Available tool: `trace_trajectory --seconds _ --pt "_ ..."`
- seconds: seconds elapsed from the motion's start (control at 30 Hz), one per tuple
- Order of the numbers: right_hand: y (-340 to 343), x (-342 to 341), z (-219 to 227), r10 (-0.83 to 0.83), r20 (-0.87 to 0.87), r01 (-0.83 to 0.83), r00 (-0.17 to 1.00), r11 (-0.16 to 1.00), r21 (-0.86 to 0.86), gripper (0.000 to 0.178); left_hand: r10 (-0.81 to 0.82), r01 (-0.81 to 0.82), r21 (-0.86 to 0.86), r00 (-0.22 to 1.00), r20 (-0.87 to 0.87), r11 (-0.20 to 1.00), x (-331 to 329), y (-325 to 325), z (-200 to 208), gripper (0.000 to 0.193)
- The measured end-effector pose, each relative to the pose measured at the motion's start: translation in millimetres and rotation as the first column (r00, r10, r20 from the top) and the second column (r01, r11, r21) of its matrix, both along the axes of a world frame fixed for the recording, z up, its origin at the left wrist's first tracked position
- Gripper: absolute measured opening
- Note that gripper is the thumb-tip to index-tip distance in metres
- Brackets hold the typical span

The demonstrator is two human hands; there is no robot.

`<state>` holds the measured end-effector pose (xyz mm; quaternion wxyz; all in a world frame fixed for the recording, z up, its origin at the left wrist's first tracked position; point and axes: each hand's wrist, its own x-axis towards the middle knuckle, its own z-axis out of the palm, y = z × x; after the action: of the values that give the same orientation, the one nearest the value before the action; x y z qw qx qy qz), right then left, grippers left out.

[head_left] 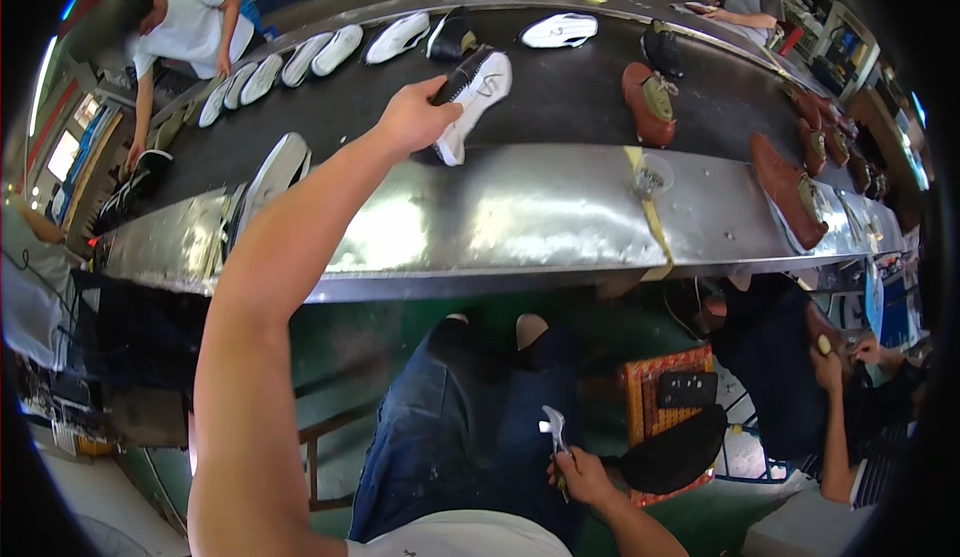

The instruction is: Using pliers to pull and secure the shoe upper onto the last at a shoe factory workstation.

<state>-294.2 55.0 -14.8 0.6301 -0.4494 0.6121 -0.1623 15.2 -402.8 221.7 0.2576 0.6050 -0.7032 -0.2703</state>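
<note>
My left arm reaches out over the bench. My left hand point(418, 117) is closed around one side of a black shoe with a white sole point(478, 102), its sole turned up toward me and a dark mark on it. The shoe is over the bench's near metal edge. By my right thigh, my right hand point(583, 477) grips metal pincers point(555, 432) by the handles, their silver head pointing up; a small white patch shows beside the head. Beyond the held shoe lie another black shoe point(452, 37) and a white-soled shoe point(560, 31).
Along the dark belt point(330, 107) lie several white-soled shoes point(336, 50). Brown shoes point(650, 107) and a small clear cup point(652, 175) are to the right. A person point(195, 22) works at far left. Another person's hand point(828, 365) holds a shoe at right, near a woven stool point(665, 407).
</note>
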Motion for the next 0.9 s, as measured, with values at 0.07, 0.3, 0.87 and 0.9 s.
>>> trace_trajectory --seconds 0.07,0.3,0.87,0.9 --pt "-8 -2 -3 -0.031 0.031 0.031 0.999 0.999 0.015 0.039 0.104 0.039 -0.230 0.811 0.576 0.972 -20 -44 -4 0.063" --pt "-40 -11 -4 -0.120 0.109 0.115 0.987 0.992 0.054 0.038 -0.172 0.349 -0.158 0.748 0.641 0.924 12 -106 -55 0.042" --pt "-19 7 -19 -0.133 0.234 0.110 0.963 0.988 0.108 0.038 0.043 0.011 -0.134 0.921 0.387 0.991 231 45 -13 0.075" --pt "-13 10 -17 -0.141 0.220 0.116 0.965 0.986 0.120 0.038 0.049 0.049 -0.253 0.929 0.367 0.966 214 77 -3 0.074"
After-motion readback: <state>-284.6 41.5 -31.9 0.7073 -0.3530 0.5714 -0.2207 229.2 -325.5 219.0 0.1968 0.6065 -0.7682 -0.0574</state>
